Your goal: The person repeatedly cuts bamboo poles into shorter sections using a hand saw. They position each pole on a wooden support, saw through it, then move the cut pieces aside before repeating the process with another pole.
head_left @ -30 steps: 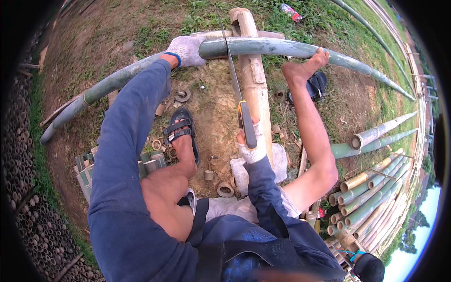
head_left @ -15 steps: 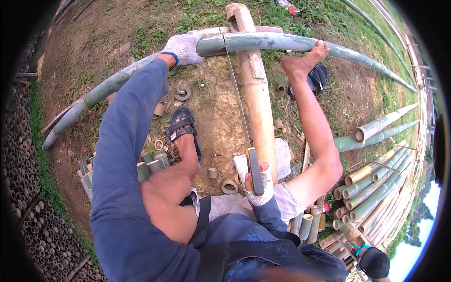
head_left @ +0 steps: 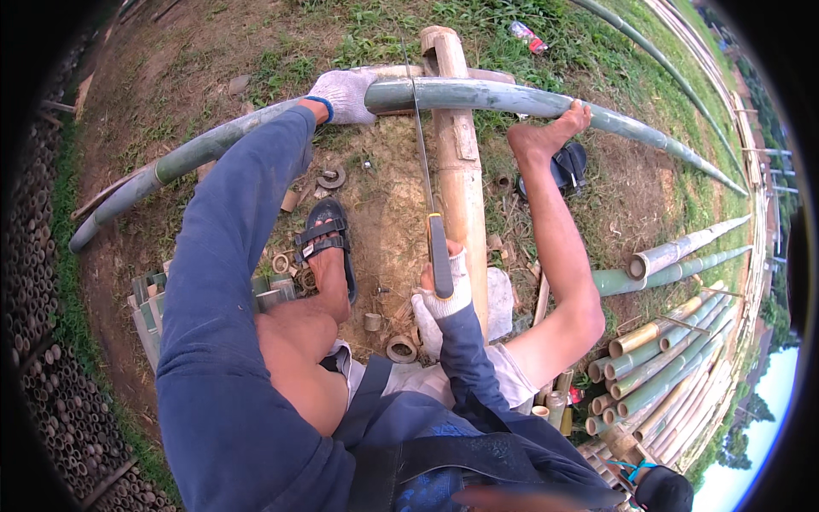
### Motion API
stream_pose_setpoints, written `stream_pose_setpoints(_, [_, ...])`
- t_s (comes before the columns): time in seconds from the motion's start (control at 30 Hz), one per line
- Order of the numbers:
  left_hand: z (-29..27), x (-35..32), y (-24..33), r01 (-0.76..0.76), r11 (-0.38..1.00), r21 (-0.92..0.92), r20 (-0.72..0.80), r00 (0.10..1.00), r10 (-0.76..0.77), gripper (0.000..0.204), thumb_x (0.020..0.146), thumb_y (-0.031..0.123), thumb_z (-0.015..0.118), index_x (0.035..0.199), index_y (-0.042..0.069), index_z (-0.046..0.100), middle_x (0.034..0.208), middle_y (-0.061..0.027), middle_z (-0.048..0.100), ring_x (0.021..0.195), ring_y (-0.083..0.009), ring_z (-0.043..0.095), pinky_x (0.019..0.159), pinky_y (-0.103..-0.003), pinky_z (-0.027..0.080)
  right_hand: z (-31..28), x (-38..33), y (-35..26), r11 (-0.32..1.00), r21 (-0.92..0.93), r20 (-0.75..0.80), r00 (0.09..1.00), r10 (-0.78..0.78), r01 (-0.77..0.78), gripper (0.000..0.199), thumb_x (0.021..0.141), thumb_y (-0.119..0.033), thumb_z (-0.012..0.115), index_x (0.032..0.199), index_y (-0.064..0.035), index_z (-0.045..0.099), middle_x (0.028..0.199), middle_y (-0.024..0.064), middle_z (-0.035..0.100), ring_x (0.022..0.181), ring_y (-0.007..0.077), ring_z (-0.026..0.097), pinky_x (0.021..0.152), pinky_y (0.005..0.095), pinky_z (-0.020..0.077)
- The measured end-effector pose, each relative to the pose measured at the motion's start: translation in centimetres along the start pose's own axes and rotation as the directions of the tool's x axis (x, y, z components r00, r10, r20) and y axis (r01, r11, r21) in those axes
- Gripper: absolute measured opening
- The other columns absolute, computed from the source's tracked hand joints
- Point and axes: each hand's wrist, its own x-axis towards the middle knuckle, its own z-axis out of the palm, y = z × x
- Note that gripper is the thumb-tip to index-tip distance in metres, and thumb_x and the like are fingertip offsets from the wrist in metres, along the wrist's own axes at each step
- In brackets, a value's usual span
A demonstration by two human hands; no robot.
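Note:
A long green bamboo pole [head_left: 495, 96] lies across a pale bamboo post [head_left: 461, 192]. My left hand [head_left: 345, 96], in a whitish knit glove, is closed around the bamboo at the left; the glove hides how the left stretch [head_left: 200, 149] meets the part on the post. In my gloved right hand [head_left: 455, 282] is the dark grey and yellow handle of a hand saw [head_left: 423, 158]. Its long thin blade crosses the pole just left of the post, teeth hidden. My bare right foot [head_left: 546, 132] rests on the pole, right of the post.
My left foot wears a black sandal [head_left: 327, 235]; another sandal [head_left: 570, 166] lies near my right foot. Bamboo offcuts [head_left: 401, 348] and rings [head_left: 331, 177] litter the ground. Stacked bamboo poles [head_left: 665, 358] stand at right, by a dark cap [head_left: 664, 489]. A plastic bottle [head_left: 529, 38] lies beyond.
The saw has slid forward, away from me, with my right hand; its handle is now closer to the pole. My left hand stays on the bamboo. The whole view has shifted slightly.

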Motion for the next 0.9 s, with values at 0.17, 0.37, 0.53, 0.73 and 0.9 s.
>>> stream_pose_setpoints(0.17, [0.4, 0.5, -0.6, 0.022, 1.000, 0.008, 0.039, 0.999, -0.023, 0.076, 0.075, 0.055, 0.084, 0.136, 0.011, 0.072, 0.108, -0.0228, 0.081, 0.099, -0.0426, 0.079, 0.091, -0.051, 0.063, -1.7, -5.2, -3.3, 0.985, -0.147, -0.069, 0.995, 0.078, -0.088, 0.049, 0.095, 0.002, 0.063, 0.144, -0.0017, 0.054, 0.104, 0.0058, 0.061, 0.090, 0.0136, 0.061, 0.084, 0.0295, 0.0549])
stream_pose_setpoints(0.37, [-0.4, 0.1, 0.4, 0.027, 0.999, 0.045, 0.010, 1.000, -0.027, 0.080, 0.075, 0.057, 0.083, 0.139, 0.011, 0.070, 0.112, -0.0230, 0.081, 0.103, -0.0419, 0.079, 0.093, -0.051, 0.063, 4.7, 15.3, 5.3, 0.999, -0.019, -0.082, 0.996, 0.035, -0.036, 0.055, 0.093, -0.003, 0.073, 0.144, -0.0054, 0.052, 0.099, 0.0069, 0.065, 0.086, 0.0177, 0.065, 0.083, 0.0352, 0.0579])
stream_pose_setpoints(0.53, [-1.2, -0.2, 1.0, 0.032, 0.999, 0.023, 0.034, 0.999, -0.033, 0.078, 0.075, 0.055, 0.083, 0.139, 0.012, 0.070, 0.118, -0.0223, 0.081, 0.109, -0.0405, 0.078, 0.097, -0.050, 0.062, 3.2, 10.3, 3.8, 0.986, 0.056, -0.011, 0.987, 0.158, -0.158, 0.055, 0.093, -0.005, 0.073, 0.144, -0.0047, 0.052, 0.102, 0.0089, 0.067, 0.089, 0.0186, 0.067, 0.083, 0.0354, 0.0584])
stream_pose_setpoints(0.73, [-0.8, 0.1, 0.6, 0.031, 1.000, 0.004, 0.027, 0.999, -0.031, 0.076, 0.075, 0.054, 0.083, 0.136, 0.011, 0.072, 0.117, -0.0231, 0.081, 0.108, -0.0405, 0.078, 0.097, -0.050, 0.062, -2.0, -7.4, -4.4, 0.985, -0.105, -0.091, 0.988, 0.127, -0.136, 0.052, 0.092, -0.003, 0.068, 0.142, -0.0037, 0.056, 0.104, 0.0063, 0.064, 0.090, 0.0170, 0.065, 0.083, 0.0314, 0.0555])
stream_pose_setpoints(0.9, [-0.5, 0.3, 0.4, 0.049, 0.999, -0.017, 0.049, 0.998, -0.048, 0.079, 0.073, 0.055, 0.084, 0.137, 0.011, 0.071, 0.118, -0.0228, 0.080, 0.110, -0.0407, 0.078, 0.097, -0.050, 0.061, 1.6, 4.0, 1.8, 0.966, 0.163, -0.058, 0.975, 0.213, -0.202, 0.052, 0.091, -0.001, 0.069, 0.141, -0.0042, 0.054, 0.103, 0.0067, 0.063, 0.089, 0.0169, 0.064, 0.085, 0.0328, 0.0565])
